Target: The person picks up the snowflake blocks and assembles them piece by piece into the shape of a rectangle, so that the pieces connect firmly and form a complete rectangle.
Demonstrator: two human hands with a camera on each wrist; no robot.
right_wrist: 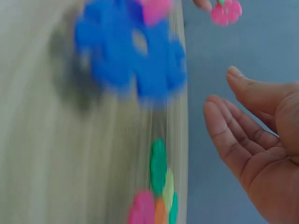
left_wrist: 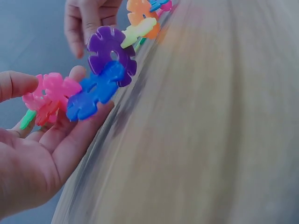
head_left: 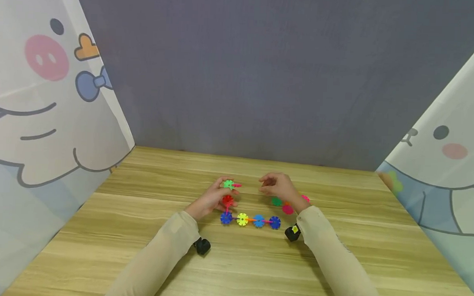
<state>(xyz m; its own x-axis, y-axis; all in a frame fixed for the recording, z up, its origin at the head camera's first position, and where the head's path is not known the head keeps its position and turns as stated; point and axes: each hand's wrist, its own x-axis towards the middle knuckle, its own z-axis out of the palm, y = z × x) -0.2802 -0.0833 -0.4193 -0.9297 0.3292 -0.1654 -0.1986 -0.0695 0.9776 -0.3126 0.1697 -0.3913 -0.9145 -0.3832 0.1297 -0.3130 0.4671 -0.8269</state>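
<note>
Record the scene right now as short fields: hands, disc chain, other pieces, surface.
Left hand: holds the disc chain at its red and green end
Right hand: holding nothing, apart from the disc chain
Near row: dark blue, yellow, light blue, dark blue
Other pieces: green, orange, pink, beside the right hand
Surface: wooden table

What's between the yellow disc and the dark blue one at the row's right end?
Head view: a lighter blue disc, with orange and pink pieces either side.
</note>
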